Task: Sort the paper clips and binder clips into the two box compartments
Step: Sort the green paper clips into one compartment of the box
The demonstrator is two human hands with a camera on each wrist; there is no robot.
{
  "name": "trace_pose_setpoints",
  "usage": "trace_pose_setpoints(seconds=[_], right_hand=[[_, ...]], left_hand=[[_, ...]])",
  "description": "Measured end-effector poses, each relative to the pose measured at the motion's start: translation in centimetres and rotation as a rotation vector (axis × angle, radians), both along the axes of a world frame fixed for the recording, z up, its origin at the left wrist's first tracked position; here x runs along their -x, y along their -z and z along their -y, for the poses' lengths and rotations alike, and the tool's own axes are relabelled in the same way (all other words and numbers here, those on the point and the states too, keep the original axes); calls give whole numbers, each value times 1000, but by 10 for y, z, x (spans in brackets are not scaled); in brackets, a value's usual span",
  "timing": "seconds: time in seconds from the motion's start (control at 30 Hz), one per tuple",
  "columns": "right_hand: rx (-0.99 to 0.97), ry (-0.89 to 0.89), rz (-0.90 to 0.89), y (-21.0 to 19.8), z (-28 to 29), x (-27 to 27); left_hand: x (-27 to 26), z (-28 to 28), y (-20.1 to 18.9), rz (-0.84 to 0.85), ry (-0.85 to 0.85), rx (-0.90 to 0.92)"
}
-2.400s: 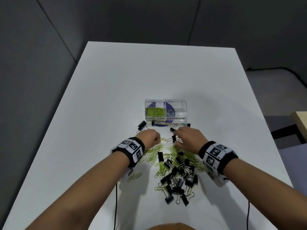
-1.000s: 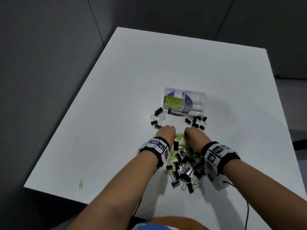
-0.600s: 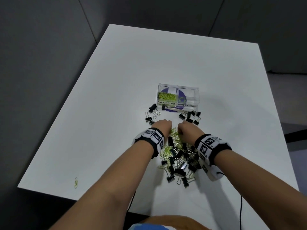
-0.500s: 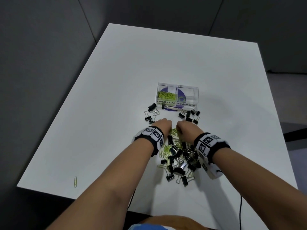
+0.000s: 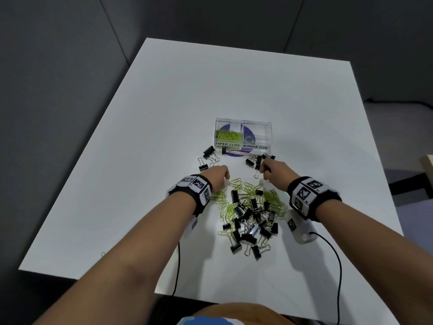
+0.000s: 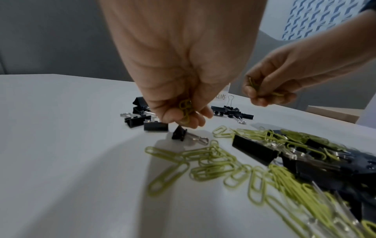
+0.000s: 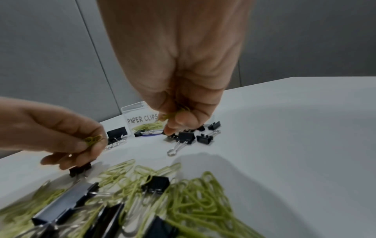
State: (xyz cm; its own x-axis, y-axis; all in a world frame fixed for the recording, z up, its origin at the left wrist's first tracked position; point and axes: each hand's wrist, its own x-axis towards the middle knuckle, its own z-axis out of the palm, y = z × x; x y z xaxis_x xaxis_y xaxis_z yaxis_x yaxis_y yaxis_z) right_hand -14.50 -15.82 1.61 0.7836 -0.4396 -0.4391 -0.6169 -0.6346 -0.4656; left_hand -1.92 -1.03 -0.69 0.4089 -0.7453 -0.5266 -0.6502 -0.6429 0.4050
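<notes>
Both hands are up off the table, the left hand [image 6: 179,103] and the right hand [image 7: 183,112] each pinching a few green paper clips [image 6: 185,109] from the mixed pile [image 5: 250,207], likely to drop them into the clear box [image 5: 243,146] side marked PAPER CLIPS.

Both your forearms reach forward, a marker band on each wrist. Your left hand [image 5: 218,178] hangs knuckles-up, fingers curled, the grip pinching green paper clips [image 6: 185,107] at the fingertips. Your right hand [image 5: 273,171], slightly further forward, is curled likewise, pinching its own paper clip bunch [image 7: 176,114].
</notes>
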Motion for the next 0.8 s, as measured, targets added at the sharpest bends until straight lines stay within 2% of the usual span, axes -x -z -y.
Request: trace_pose_setpoints(seconds=[0.1,0.2,0.5,0.67,0.8], right_hand=[[-51,26,-99,5,6,12],[-60,51,-120,6,6,22],[102,130,-180,21,7,50],[72,205,-127,26,3,57],[10,174,-105,29,-12,47]], left_hand=[[-1,-7,-1,-22,-12,9],[-2,-13,-3,-19,-13,14],[-2,-38,-3,55,146,-116],[2,-39,3,110,150,-82],[5,-36,6,140,157,-28]])
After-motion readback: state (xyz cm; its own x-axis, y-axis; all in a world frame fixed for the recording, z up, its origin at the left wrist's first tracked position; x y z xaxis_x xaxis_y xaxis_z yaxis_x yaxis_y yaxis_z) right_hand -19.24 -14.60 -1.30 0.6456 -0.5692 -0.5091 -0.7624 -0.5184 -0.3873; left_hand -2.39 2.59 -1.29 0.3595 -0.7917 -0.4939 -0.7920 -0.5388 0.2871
